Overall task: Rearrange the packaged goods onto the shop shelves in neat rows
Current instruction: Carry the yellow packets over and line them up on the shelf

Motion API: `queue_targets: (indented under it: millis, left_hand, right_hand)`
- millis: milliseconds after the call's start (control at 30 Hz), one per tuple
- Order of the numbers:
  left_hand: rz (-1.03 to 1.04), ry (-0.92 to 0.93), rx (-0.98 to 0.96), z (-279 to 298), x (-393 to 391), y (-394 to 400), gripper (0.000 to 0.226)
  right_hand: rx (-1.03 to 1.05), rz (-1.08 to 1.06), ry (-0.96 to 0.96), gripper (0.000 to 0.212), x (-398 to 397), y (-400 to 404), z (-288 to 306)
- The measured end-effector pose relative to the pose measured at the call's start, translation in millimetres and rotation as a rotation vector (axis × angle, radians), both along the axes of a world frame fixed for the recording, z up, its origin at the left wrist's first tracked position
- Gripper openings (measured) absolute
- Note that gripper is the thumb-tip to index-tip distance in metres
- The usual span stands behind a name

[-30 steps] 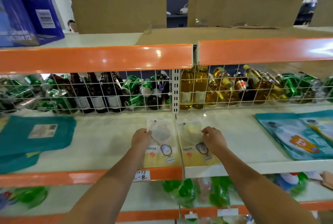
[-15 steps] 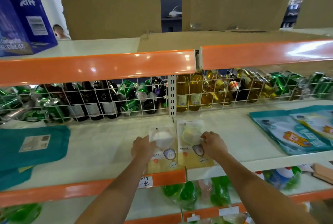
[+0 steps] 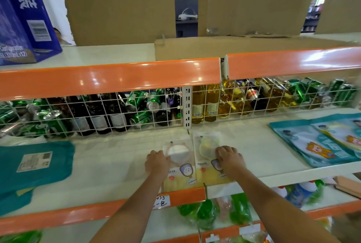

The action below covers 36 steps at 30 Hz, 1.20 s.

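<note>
While both forearms reach in over orange shelf lip (image 3: 181, 196), left hand (image 3: 157, 164) rests on left edge of left packet (image 3: 180, 166), fingers curled at its side; firm grip or mere touch, cannot tell. Right hand (image 3: 230, 159) lies on top of right packet (image 3: 210, 156), fingers bent, pressing rather than lifting. Packets flat on shelf (image 3: 107, 164), side by side, nearly touching, long axes running front to back, right one set slightly deeper. Each hand nearest own packet. Beyond: wire grid (image 3: 97, 113), bottles and cans behind.
</note>
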<state>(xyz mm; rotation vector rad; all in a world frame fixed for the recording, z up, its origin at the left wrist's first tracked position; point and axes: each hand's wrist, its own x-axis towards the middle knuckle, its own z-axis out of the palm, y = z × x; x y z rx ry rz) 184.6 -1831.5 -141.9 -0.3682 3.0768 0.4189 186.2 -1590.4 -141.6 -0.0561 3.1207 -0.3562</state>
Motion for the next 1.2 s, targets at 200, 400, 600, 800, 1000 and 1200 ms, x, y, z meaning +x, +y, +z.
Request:
queue_targets:
  millis: [200,400,600,800,1000,1200]
  left_hand:
    - [0.002,0.028,-0.012,-3,-1,1,0.037]
    - [-0.003,0.042,-0.019,-4,2,2,0.038]
    - [-0.067,0.044,-0.041,17,3,-7,0.045]
    - [-0.235,0.053,-0.309,37,19,-20,0.043]
    - [-0.163,0.03,-0.293,43,55,-49,0.042]
    - [0.01,0.036,-0.241,55,92,-103,0.04]
  right_hand:
    - [0.045,0.053,-0.026,0.045,1,7,-4]
    - [-0.016,0.014,-0.026,0.042,4,6,-5]
    - [0.013,0.022,0.047,0.044,-4,-11,21]
    - [0.109,0.235,0.109,0.042,-9,-52,42]
    - [0.194,0.401,0.084,0.04,-2,-105,37]
    - [0.117,0.543,0.081,0.039,15,-176,37]
